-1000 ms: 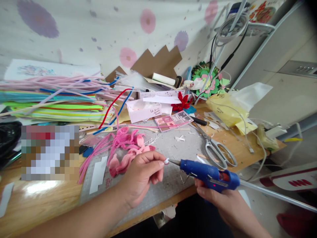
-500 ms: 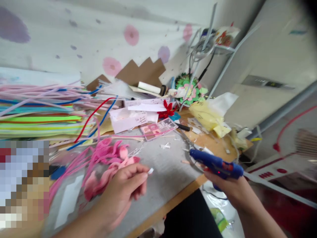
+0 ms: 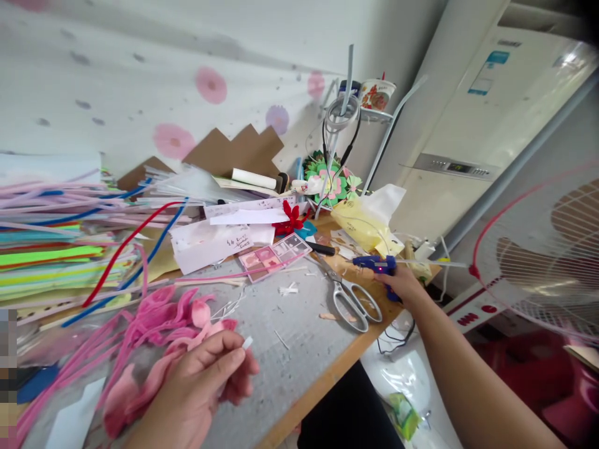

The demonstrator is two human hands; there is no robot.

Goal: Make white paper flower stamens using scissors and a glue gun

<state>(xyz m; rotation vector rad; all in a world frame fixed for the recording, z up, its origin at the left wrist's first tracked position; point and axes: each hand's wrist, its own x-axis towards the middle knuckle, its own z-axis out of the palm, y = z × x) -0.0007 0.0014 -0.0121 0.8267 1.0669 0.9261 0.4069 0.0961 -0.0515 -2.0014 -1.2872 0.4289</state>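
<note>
Scrap (image 3: 248, 343): in left hand (image 3: 210, 377), beside petals (image 3: 161, 318)
Glue gun (image 3: 377, 264): in right hand (image 3: 401, 284), behind scissors (image 3: 344, 285)
Scissors: right side of table (image 3: 325, 380)
Palette (image 3: 266, 259): between box (image 3: 206, 246) and scissors
Stem bundles (image 3: 47, 255): far left
Fan (image 3: 538, 249): right of table

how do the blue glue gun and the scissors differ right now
The glue gun is blue, while the scissors have grey handles. The right hand grips the glue gun; the scissors lie untouched. The glue gun shows a small red light, the scissors none. Both are toward the right side of the desk.
</note>
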